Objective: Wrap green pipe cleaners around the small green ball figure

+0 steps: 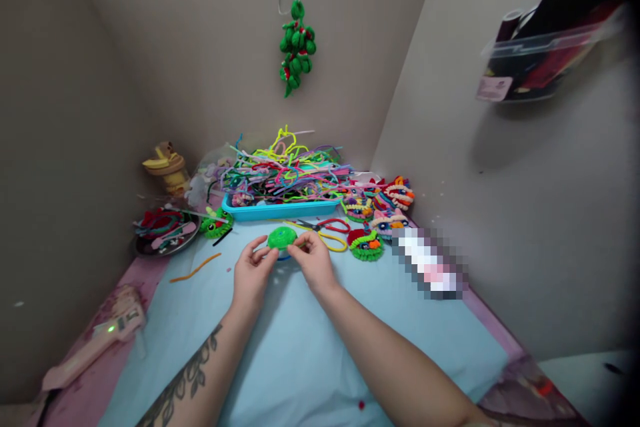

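Observation:
A round green pipe-cleaner disc sits just above the light blue table mat, with a bit of blue showing under it. My left hand pinches its left edge with thumb and fingers. My right hand pinches its right edge. Both hands hold the disc between them, near the middle of the mat.
A blue tray heaped with coloured pipe cleaners stands behind. Finished fuzzy figures lie at the right, scissors just beyond my hands. A metal plate and glue gun sit at the left. A green ornament hangs on the wall.

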Tool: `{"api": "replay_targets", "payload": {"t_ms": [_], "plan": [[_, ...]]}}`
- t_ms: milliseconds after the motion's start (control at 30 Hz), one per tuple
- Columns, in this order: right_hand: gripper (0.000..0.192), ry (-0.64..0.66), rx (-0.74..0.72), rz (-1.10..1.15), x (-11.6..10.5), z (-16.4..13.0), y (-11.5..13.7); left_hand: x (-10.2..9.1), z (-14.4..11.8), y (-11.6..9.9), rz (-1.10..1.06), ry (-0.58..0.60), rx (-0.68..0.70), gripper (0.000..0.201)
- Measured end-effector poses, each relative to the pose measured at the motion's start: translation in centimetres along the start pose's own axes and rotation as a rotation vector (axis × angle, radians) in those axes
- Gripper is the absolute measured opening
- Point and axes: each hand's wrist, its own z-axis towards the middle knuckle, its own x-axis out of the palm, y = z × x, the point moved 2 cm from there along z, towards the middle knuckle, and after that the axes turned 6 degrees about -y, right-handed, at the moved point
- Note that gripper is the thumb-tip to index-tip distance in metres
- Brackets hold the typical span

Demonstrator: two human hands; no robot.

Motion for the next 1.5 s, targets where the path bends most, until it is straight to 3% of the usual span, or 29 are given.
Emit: {"api": "replay_targets", "payload": {"t_ms": [200, 400, 633, 900, 1200, 1500], "plan": [[0.018, 0.023, 0.007, -0.038, 0.3, -0.4, 0.6, 0.0, 0.1, 0.1, -0.045, -0.015, -0.009, 0.047], [0.022, 0.005, 0.109, 0.142, 0.0, 0.0, 0.1, 0.3, -0.2, -0.5, 0.007, 0.032, 0.019, 0.048], [0.023, -0.010, 0.144, 0.256, -1.0, 0.8, 0.3, -0.8, -0.5, -1.7, 0.276, -0.152, 0.336, 0.029], [0.020, 0.063, 0.061, 0.130, -0.5, -0.2, 1.2, -0.3, -1.5, -1.8, 0.477, -0.008, 0.519, 0.034], [0.023, 0.145, 0.142, 0.110, 0.1, -0.9, 1.4, -1.0, -1.0, -1.0, 0.575, -0.021, 0.658, 0.026], [0.016, 0.156, 0.088, 0.055, 0.0, -0.8, 0.8, -1.2, -0.8, -0.9, 0.596, -0.069, 0.576, 0.027]]}}
